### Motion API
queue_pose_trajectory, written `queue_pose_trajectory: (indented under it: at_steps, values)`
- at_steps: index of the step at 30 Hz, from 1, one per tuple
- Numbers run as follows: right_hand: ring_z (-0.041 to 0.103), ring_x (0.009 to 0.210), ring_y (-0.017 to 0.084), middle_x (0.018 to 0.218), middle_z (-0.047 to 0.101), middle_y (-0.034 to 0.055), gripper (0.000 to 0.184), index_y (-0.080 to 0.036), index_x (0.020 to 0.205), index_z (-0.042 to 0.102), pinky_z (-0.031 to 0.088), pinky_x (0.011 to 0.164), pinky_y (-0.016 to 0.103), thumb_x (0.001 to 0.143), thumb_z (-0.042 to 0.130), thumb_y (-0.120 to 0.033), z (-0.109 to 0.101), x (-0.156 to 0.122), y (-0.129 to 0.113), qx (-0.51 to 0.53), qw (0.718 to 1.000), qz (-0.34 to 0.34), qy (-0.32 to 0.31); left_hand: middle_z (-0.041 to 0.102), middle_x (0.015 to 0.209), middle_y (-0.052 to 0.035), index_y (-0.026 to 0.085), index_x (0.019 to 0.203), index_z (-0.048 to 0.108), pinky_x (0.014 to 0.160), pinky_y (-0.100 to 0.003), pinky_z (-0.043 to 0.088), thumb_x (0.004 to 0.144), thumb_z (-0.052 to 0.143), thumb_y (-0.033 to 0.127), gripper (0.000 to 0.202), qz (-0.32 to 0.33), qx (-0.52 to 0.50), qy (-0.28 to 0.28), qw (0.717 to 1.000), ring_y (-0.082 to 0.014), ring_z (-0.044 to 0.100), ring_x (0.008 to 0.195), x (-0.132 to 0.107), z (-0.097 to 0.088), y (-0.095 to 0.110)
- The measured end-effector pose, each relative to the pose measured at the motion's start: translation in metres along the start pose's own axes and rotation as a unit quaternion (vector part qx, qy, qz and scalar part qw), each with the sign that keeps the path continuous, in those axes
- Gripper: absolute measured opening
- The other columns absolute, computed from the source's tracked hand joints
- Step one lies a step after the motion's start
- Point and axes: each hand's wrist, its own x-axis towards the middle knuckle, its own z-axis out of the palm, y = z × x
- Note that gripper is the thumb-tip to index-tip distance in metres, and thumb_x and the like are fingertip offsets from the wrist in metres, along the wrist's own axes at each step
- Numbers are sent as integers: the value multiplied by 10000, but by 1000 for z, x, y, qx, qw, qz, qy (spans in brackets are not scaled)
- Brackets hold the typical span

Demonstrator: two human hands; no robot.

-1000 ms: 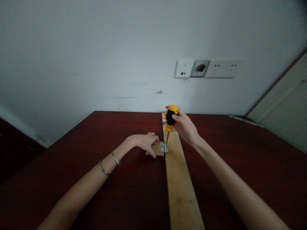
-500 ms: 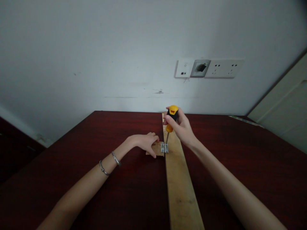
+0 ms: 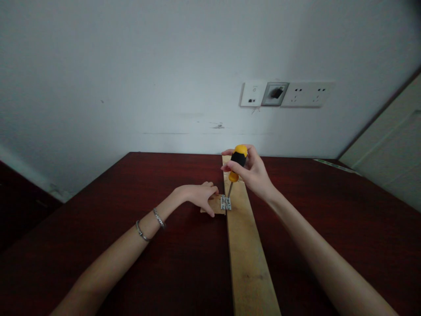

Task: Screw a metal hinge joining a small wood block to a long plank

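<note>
My right hand grips a screwdriver with a yellow and black handle, its thin steel shaft pointing down into a small metal hinge. The tip meets the hinge leaf. That hinge lies folded across the joint between a long pale wooden plank and a small wooden piece. My left hand presses on the small piece with its fingers, right beside the hinge. Two thin silver bangles circle my left forearm.
The plank and my arms lie on a dark red wooden table, which meets a white wall at its far edge. Wall sockets sit above it. A pale door or panel stands at the right.
My right hand has twisted the screwdriver handle and shifted its grip slightly rightward. The left hand, hinge and wood pieces stay in place.
</note>
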Motion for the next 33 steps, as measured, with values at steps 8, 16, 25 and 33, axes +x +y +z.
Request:
queue_pose_trajectory:
  at_steps: [8,16,25,33]
  values:
    - [536,726,120,880,534,10,420,-245,1177,459,471,689,282,818,532,-450,-3,1,3,53,997,42,-43,434,1097,-88,172,1161,452,805,-313,399,578,650,621,762,11,14,10,1000,-254,425,1005,1,0,-1]
    - [611,844,169,921,594,24,270,-229,1028,562,498,771,341,797,600,-363,-19,4,-8,17,995,66,-77,439,1041,-72,180,1126,463,777,-301,399,588,639,626,720,22,24,12,999,-248,427,980,2,1,-3]
    - [630,803,148,901,637,14,369,-237,914,396,522,730,332,716,703,-290,-13,4,-9,-18,999,8,-42,436,1064,-75,181,1131,451,805,-307,388,585,649,612,724,15,15,6,1000,-254,421,1006,2,1,-2]
    - [567,706,99,866,523,-6,294,-247,1079,432,488,628,261,839,552,-365,-9,1,-5,-57,998,10,-40,428,1110,-80,179,1165,419,837,-311,381,578,653,608,764,16,-8,-2,1000,-250,416,1018,2,1,-4]
